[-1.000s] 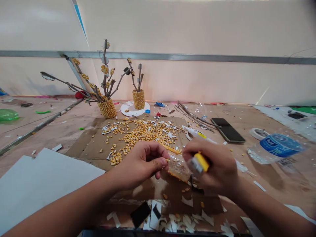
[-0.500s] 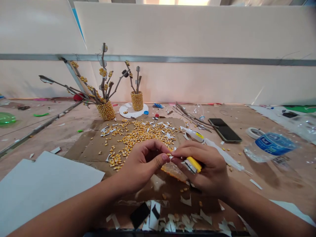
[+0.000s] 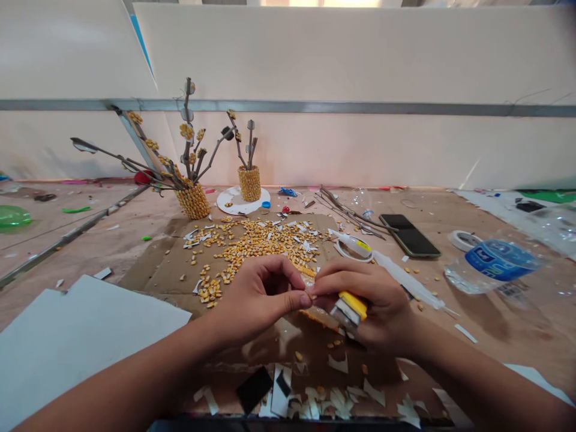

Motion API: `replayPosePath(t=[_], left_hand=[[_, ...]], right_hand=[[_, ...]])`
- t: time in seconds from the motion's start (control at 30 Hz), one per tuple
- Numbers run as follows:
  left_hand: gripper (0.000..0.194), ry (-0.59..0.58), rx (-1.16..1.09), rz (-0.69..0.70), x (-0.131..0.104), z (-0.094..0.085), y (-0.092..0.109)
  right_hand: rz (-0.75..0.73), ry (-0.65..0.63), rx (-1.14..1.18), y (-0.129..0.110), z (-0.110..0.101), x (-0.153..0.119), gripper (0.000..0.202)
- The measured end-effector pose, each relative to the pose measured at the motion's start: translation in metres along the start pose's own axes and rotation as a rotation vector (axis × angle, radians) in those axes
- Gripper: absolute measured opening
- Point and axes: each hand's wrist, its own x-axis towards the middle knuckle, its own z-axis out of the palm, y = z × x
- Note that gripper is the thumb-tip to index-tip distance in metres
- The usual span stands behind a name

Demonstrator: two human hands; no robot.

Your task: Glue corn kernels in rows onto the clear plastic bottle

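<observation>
My left hand [image 3: 265, 297] is closed in a pinch at the centre, its thumb and index fingertips meeting the fingertips of my right hand. Whatever lies between those fingertips is too small to name. Held in the curled fingers of my right hand [image 3: 371, 300] is a yellow and silver tool [image 3: 351, 306], perhaps a cutter. Beneath the hands shows a clear plastic piece with an orange-yellow edge [image 3: 319, 321], partly hidden. Loose corn kernels [image 3: 256, 243] are spread over brown cardboard [image 3: 155, 264] just beyond my hands.
Two corn-covered pots [image 3: 192, 201] [image 3: 249, 183] with twigs stand behind. To the right are a glue bottle [image 3: 353, 241], a phone [image 3: 409, 235], a tape roll [image 3: 465, 240] and a plastic bottle [image 3: 495, 264]. White sheets [image 3: 85, 342] lie left; paper scraps [image 3: 315, 405] lie in front.
My left index finger and thumb have spread into a wider loop, their tips still by my right fingertips. The yellow tool has tilted slightly with my right hand.
</observation>
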Motion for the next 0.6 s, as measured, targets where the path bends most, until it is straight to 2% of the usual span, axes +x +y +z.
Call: replayPosePath(t=[0.1,0.13,0.2,0.33,0.43,0.6], left_hand=[[0.027,0.186,0.393,0.109,0.004,-0.011,0.002],[0.025,0.244,0.525,0.121,0.006,-0.015,0.001],[0.027,0.276,0.693,0.063,0.011,-0.022,-0.003],[0.043,0.114,0.629,-0.153,0.018,-0.028,-0.012],[0.039,0.071,0.534,-0.156,0.019,-0.026,-0.016],[0.037,0.076,0.402,-0.155,0.017,-0.025,-0.016]], right_hand=[[0.160,-0.024,-0.076,0.009,-0.021,0.004,0.007],[0.261,-0.070,-0.131,0.014,-0.030,0.005,0.014],[0.400,-0.174,-0.205,0.025,-0.045,0.006,0.022],[0.574,-0.401,-0.198,0.038,-0.056,0.005,0.029],[0.611,-0.450,-0.168,0.036,-0.051,0.007,0.029],[0.579,-0.479,-0.208,0.025,-0.047,0.008,0.029]])
